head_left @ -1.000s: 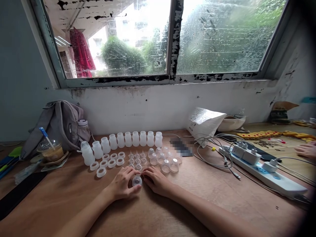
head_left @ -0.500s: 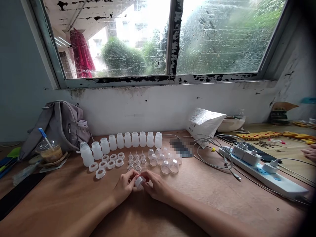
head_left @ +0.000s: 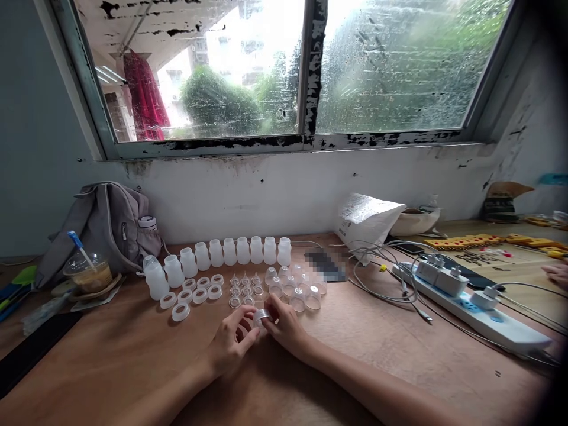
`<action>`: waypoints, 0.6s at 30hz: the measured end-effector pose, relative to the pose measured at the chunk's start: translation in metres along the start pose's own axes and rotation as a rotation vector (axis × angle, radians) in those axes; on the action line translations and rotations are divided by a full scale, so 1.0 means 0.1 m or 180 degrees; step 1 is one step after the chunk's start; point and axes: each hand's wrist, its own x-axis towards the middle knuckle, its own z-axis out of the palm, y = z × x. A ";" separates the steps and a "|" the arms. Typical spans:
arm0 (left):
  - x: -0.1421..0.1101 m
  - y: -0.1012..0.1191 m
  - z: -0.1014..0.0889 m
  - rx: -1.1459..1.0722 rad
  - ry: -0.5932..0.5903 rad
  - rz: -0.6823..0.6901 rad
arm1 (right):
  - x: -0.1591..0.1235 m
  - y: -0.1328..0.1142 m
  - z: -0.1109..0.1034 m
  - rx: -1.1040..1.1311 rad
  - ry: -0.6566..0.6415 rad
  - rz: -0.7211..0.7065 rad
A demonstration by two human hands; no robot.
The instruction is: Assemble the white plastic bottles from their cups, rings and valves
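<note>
My right hand [head_left: 286,325] grips a translucent bottle collar [head_left: 261,318], tilted on its side just above the table, between thumb and fingers. Close to its left side is my left hand [head_left: 233,338], fingers curved and apart, with a gap between thumb and forefinger. Beyond the hands lie several clear silicone teats [head_left: 246,291] in rows. White collar rings [head_left: 180,311] are grouped to the left of the teats, and clear dome caps [head_left: 313,297] to the right. A row of frosted baby bottles [head_left: 242,251] stands behind; the leftmost one, a capped bottle [head_left: 155,278], is fully fitted.
On the left are a grey backpack [head_left: 109,225], an iced drink cup [head_left: 89,275] and a black flat object [head_left: 38,352]. To the right lie tangled cables [head_left: 377,284], a power strip [head_left: 479,313] and a white pouch [head_left: 368,222]. Another person's hand [head_left: 557,275] shows at the far right edge.
The collar has been lifted from the table, turned on its side and shifted right in my right hand. My left hand has come away from it, its fingers opening.
</note>
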 end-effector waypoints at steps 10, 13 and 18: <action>-0.01 -0.04 0.04 -0.0625 -0.0059 -0.0418 | 0.07 -0.01 0.00 -0.0035 -0.0051 0.0069; -0.02 -0.06 0.05 -0.0567 -0.0057 -0.0399 | 0.07 -0.03 0.00 0.0065 -0.0154 0.0146; -0.01 -0.05 0.04 -0.0356 -0.0153 -0.0278 | 0.07 0.02 0.01 0.0172 -0.0209 0.0181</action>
